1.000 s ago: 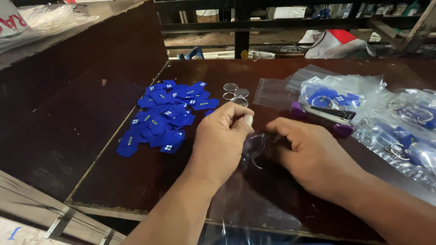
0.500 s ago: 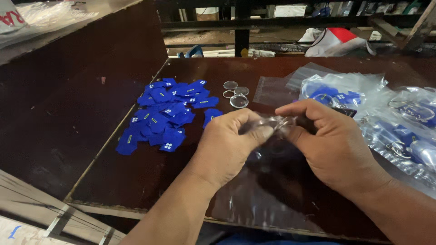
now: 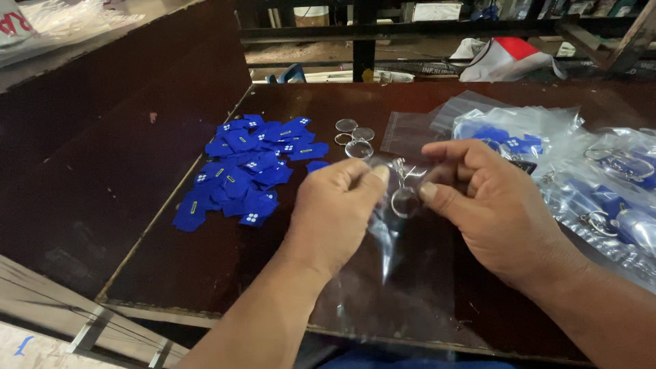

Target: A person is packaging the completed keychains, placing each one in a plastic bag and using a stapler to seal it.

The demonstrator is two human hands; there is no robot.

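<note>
Both hands hold a small clear plastic bag (image 3: 389, 225) above the dark brown table (image 3: 225, 266). My left hand (image 3: 338, 212) pinches the bag's top edge with thumb and fingers. My right hand (image 3: 492, 205) grips the other side, its thumb on a round clear keyring piece with a metal ring (image 3: 404, 199) at the bag's mouth. Whether the piece sits inside the bag I cannot tell. A pile of several blue shirt-shaped tags (image 3: 249, 167) lies to the left of my left hand.
Three loose round clear discs and rings (image 3: 354, 137) lie behind my hands. Clear bags filled with blue keyrings (image 3: 588, 178) are spread at the right. An empty flat bag (image 3: 406, 130) lies behind. A raised dark board (image 3: 102, 137) borders the left side.
My hands have lifted off the table with the clear bag between them, and the keyring piece has come up to the bag's mouth.
</note>
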